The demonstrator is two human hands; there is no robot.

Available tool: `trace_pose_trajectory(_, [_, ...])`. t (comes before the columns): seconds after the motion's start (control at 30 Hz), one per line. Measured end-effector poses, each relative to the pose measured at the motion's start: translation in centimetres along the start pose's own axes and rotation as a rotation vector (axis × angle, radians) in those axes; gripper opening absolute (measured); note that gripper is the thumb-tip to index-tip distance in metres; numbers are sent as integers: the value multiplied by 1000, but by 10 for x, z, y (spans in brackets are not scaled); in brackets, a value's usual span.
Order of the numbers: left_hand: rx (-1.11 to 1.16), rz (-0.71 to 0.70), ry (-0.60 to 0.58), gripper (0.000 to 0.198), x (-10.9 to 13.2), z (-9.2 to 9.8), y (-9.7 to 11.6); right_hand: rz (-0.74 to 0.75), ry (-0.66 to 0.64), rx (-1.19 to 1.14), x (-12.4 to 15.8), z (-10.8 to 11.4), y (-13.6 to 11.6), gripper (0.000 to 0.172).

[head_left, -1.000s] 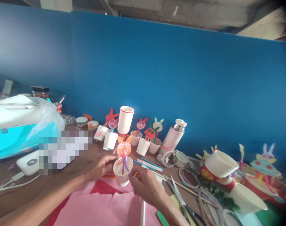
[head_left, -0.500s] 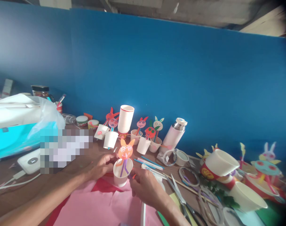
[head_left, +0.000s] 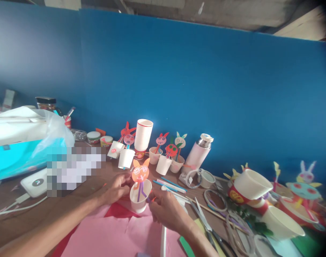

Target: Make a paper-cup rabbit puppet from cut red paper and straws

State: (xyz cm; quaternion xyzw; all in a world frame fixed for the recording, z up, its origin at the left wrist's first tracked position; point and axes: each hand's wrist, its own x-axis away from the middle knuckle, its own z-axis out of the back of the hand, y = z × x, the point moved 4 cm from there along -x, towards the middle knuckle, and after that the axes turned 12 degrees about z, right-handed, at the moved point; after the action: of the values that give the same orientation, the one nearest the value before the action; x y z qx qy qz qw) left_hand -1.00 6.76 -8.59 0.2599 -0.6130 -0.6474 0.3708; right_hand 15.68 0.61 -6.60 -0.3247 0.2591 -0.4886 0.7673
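Paper cup (head_left: pixel 139 196) stands upright at the near centre of the tabletop (head_left: pixel 23 214), resting on the far edge of the pink paper sheets (head_left: pixel 120 235). An orange bunny-face cutout (head_left: pixel 140 173) on a purple stick rises out of the cup mouth, with purple strips hanging over the rim.

Left hand (head_left: pixel 117 187) lies just left of the cup. Its fingers are curled, and the fingertips touch the cup's left wall near the rim. Whether the grip is firm cannot be told from this view.

Right hand (head_left: pixel 167 210) lies just right of the cup. Its fingers are bent inward, with the fingertips at the cup's right side, close to the hanging purple strips. Contact is likely but partly hidden; how tightly the fingers are closed cannot be told.

The cup therefore sits between the two hands, at fingertip level.

Farther away, a stack of paper cups (head_left: pixel 143 135) stands among several small cups holding similar bunny figures. A pink flask (head_left: pixel 197 155) leans to the right of that group. Scissors (head_left: pixel 206 225) lie near right of the right hand. A white power bank (head_left: pixel 34 182) lies at the left.
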Motion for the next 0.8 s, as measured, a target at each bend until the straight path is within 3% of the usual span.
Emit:
trace_pose_trajectory(0.1, [34,-32,16,43,-1,-3,1,-8,-17,-32,-1,-1,1,19])
trace_pose_trajectory(0.27, [21,30,202,23,-1,0,-11,38,-9,-71,-2,-2,0,16])
trace_pose_trajectory(0.43, [45,96,132,22,3,-4,-11,50,-13,-48,-2,0,-7,15])
trace_pose_trajectory(0.6, [110,97,133,31,6,-6,-8,79,56,108,-2,3,-13,14])
trace_pose_trajectory(0.8, [132,100,68,22,6,-8,-4,72,150,351,0,-1,-14,16])
